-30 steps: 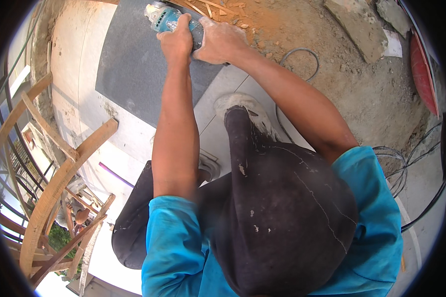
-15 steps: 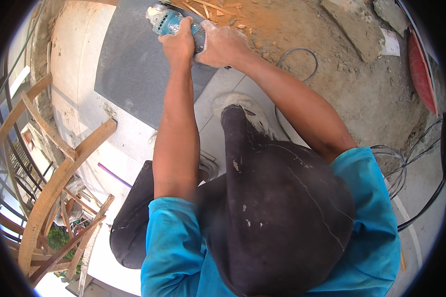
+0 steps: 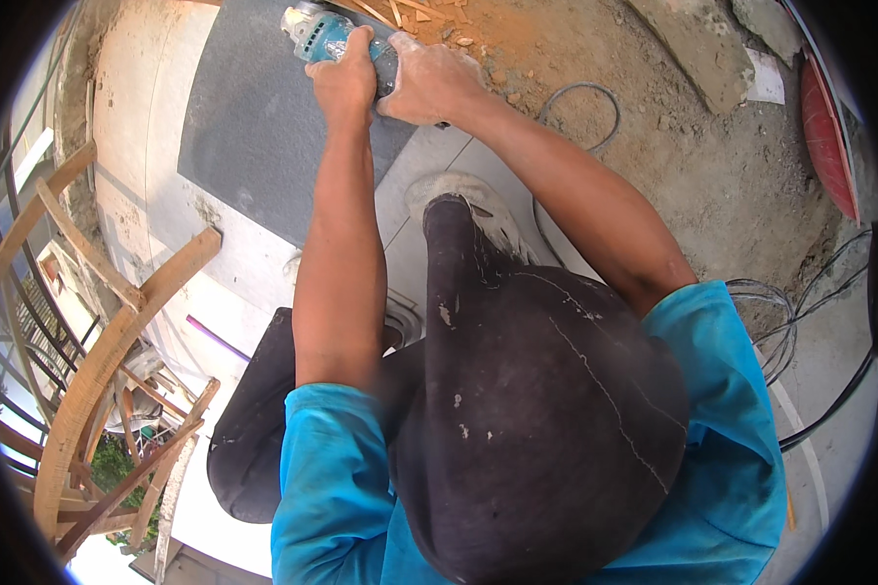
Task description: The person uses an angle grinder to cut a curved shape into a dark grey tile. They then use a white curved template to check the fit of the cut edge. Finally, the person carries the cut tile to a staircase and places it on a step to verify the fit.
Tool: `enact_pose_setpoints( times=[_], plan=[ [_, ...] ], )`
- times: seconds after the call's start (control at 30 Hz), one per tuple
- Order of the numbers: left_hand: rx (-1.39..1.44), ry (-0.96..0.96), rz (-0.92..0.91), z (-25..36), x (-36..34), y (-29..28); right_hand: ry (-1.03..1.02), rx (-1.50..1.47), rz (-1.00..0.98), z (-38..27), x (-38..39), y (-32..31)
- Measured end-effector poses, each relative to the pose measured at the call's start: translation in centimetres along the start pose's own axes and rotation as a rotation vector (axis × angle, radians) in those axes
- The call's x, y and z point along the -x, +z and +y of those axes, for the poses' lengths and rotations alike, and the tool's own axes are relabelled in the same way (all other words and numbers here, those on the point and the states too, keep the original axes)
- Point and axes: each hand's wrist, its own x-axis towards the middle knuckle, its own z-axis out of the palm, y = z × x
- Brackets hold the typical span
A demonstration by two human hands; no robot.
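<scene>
My left hand (image 3: 341, 76) grips the body of a teal angle grinder (image 3: 324, 39) at the top centre. My right hand (image 3: 429, 80), dusty with white powder, is closed round the grinder's dark rear part; some of its fingers are hidden. The tool is over a dark grey slab (image 3: 234, 127), close to its far edge. My bent knees in dark, stained trousers (image 3: 546, 419) and one pale, dusty shoe (image 3: 473, 195) are below the hands, on light tiled flooring (image 3: 429, 151).
Curved wooden pieces (image 3: 117, 341) and metal bars stand at the left, near a purple tube (image 3: 215, 334). A looped cable (image 3: 610, 117) lies on dirt at the right, with broken stone slabs (image 3: 702, 58), a red object (image 3: 824, 136) and coiled black cables (image 3: 790, 322). Wood offcuts (image 3: 405, 15) lie beyond the slab.
The whole view has shifted slightly, with the scene sitting a little further left in the picture. Both hands stay on the grinder and have hardly moved.
</scene>
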Motion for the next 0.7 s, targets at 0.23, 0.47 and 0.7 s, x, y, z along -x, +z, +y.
enact_pose_setpoints(
  times=[0.23, 0.47, 0.7],
  plan=[
    [-0.023, -0.01, 0.008, 0.0, 0.5, 0.2, 0.013, 0.002, -0.016, 0.2, 0.5, -0.3],
    [-0.037, -0.01, 0.015, -0.3, 0.7, 0.3, -0.014, 0.008, 0.003, 0.7, 0.8, 0.1],
    [-0.012, -0.012, 0.001, -0.6, 1.0, 0.6, -0.007, 0.006, -0.001, 1.1, 1.1, 0.1]
  ],
)
